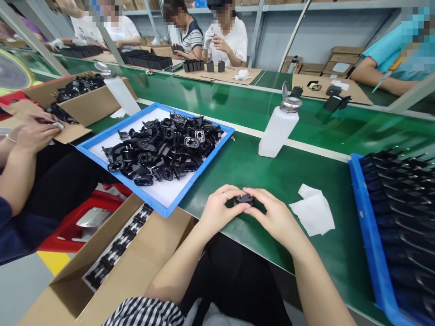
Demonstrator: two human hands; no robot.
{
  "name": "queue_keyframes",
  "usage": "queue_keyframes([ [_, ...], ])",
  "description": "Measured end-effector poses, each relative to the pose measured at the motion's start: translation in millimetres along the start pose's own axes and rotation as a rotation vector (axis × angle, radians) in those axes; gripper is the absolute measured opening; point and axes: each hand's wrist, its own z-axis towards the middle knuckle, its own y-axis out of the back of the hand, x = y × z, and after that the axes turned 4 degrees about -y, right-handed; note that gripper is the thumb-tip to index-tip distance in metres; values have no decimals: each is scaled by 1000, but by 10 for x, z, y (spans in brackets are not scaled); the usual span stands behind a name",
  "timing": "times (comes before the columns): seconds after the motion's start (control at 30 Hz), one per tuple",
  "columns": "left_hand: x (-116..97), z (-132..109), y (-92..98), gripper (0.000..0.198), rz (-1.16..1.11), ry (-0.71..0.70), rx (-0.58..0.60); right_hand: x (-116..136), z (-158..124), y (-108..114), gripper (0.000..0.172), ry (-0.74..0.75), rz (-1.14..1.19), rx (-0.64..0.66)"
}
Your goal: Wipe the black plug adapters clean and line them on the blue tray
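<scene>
Between my two hands, just above the green work surface near its front edge, is a small black plug housing [244, 199]. My left hand [220, 206] pinches its left end between thumb and fingers. On its other end, my right hand [267, 206] grips it in the same way. To the left, a blue-rimmed tray [159, 209] with a white bottom holds a heap of black plug housings [163, 149]. A crumpled white cloth [314, 210] lies just right of my right hand.
A white pump bottle [279, 129] stands behind my hands, and another bottle [121, 93] beyond the tray. At right, a blue tray [365, 226] holds rows of black parts. An open cardboard box [156, 231] sits low left. Co-workers sit left and across.
</scene>
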Motion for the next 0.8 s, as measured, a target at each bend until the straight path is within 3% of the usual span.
queue_keyframes([
  [0.17, 78, -89, -27, 45, -249, 180, 68, 8, 3, 10, 17, -8, -19, -48],
  [0.3, 97, -120, -52, 35, -236, 238, 44, -13, -30, 0, 12, -9, -39, -112],
  [0.63, 88, -125, -37, 36, -206, 202, 68, -4, -53, 4, 13, 1, -102, -83],
  [0.8, 6, -100, 83, 45, 60, 67, 145, -40, -59, 38, 35, -31, -167, -45],
])
